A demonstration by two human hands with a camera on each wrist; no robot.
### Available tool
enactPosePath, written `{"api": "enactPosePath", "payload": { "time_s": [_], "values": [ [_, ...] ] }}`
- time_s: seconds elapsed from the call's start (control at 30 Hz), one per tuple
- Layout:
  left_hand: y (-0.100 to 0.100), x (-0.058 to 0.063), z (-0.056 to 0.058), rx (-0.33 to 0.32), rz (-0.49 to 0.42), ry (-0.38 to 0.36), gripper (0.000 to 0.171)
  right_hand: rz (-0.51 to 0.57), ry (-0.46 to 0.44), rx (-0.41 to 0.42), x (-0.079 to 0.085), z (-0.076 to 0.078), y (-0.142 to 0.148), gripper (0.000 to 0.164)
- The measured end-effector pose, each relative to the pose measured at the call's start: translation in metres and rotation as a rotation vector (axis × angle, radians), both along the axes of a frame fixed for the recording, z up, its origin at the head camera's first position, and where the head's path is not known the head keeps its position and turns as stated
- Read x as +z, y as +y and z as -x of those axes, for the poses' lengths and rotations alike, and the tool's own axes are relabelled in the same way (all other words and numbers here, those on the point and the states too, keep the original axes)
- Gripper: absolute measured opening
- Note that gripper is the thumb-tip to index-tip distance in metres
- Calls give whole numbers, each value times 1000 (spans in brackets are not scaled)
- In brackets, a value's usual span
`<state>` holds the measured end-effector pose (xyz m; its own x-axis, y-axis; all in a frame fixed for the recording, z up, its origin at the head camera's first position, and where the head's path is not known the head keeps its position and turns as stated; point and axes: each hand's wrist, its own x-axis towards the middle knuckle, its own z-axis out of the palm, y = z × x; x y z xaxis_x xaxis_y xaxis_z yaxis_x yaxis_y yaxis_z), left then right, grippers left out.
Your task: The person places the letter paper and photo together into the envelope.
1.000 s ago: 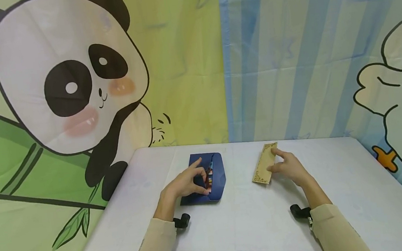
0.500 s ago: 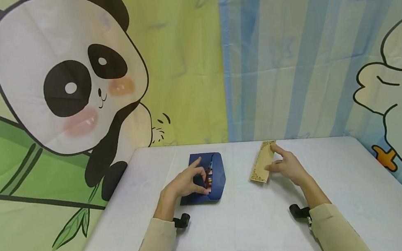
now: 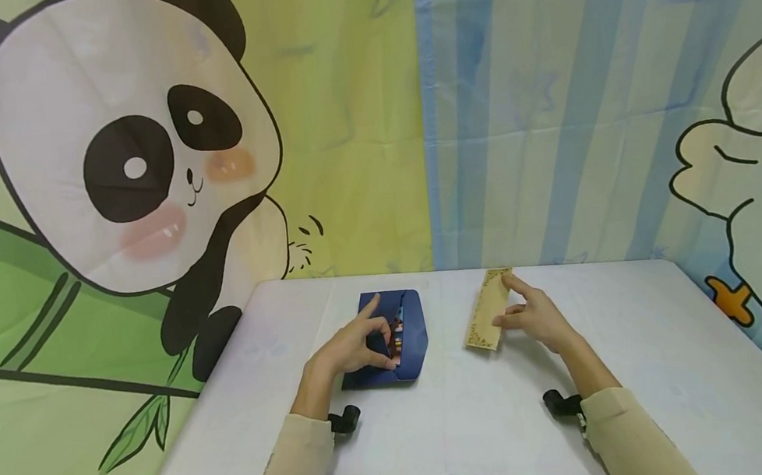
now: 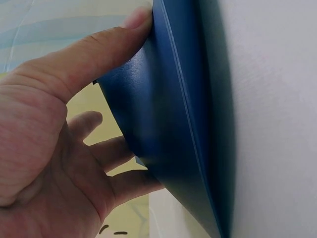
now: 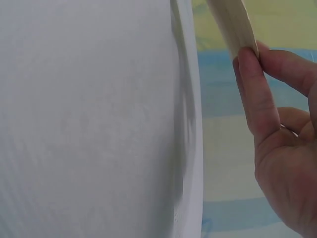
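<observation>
Pinching the card (image 3: 487, 312) between the thumb and fingers of my right hand (image 3: 539, 321), I hold it slanted above the white table (image 3: 460, 432), to the right of the blue envelope (image 3: 417, 335) and apart from it. My left hand (image 3: 345, 351) grips the envelope at its mouth, thumb and fingers clamped on the edge, with a colourful print (image 3: 399, 333) showing in the gap.

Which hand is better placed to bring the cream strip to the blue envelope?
Probably the right: the right hand already pinches the cream strip, while the left hand holds the blue envelope at its opening.
</observation>
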<state>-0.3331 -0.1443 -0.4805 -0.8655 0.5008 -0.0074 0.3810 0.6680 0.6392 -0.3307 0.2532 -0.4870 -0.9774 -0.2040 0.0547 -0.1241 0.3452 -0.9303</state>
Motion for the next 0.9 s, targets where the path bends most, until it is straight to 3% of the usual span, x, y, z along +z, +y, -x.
{"api": "enactPosePath", "payload": {
  "time_s": [0.17,0.4,0.9],
  "values": [
    [0,0,1,-7,-8,1,37,-23,8,-2,1,-1,-5,102],
    [1,1,1,-1,-5,-1,37,44,-12,43,-1,-1,-15,101],
    [0,0,1,-13,-12,2,37,67,-21,76,0,-1,-33,101]
  ]
}}
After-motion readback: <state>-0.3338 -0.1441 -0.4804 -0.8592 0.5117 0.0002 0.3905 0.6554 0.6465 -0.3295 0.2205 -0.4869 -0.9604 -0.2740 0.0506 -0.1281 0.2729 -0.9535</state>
